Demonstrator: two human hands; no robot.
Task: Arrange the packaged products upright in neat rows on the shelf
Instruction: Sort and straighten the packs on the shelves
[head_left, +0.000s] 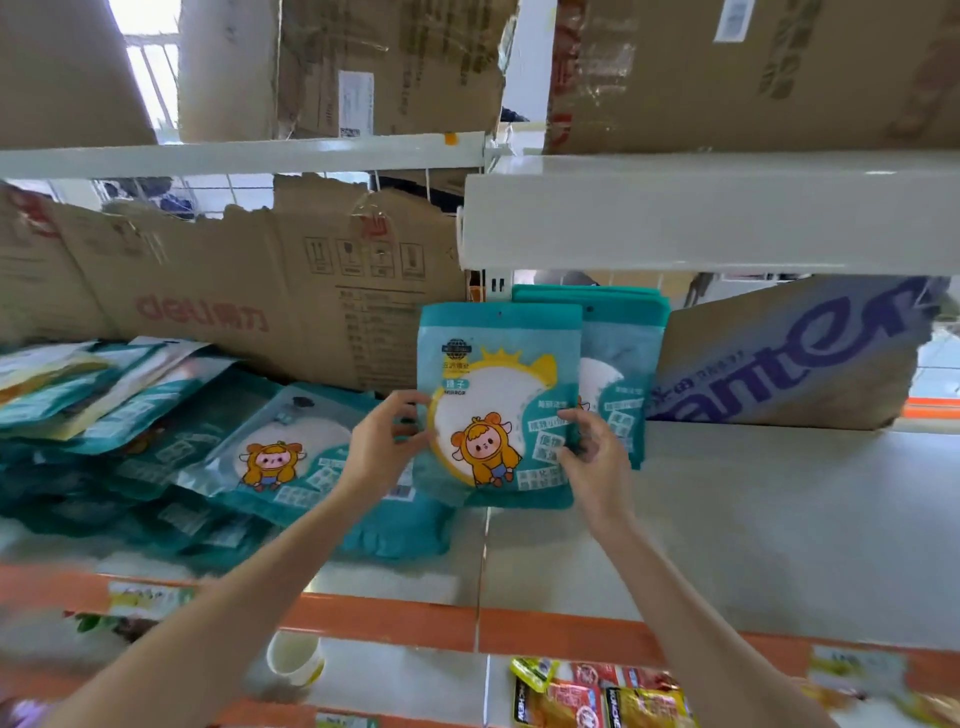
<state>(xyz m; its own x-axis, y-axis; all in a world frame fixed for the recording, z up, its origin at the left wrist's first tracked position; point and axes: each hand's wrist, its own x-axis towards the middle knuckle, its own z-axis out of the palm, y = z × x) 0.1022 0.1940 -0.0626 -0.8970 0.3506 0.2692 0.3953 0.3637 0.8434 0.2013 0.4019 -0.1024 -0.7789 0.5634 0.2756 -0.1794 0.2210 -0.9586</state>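
I hold a teal packet (498, 374) with a cartoon figure and a white round window upright at the middle of the shelf (753, 519). My left hand (387, 441) pinches its left edge, and my right hand (592, 447) grips its lower right edge. Directly behind it, a few more teal packets (623, 358) stand upright in a row against the back. On the left part of the shelf, a heap of the same teal packets (218, 452) lies flat and slanted, overlapping.
Torn cardboard (234, 291) lines the shelf back on the left, and a printed cardboard piece (789, 353) leans at the right. A white upper shelf (701, 218) overhangs closely. Below the orange shelf edge (545, 631) sit a white cup (293, 660) and snack packets (597, 696).
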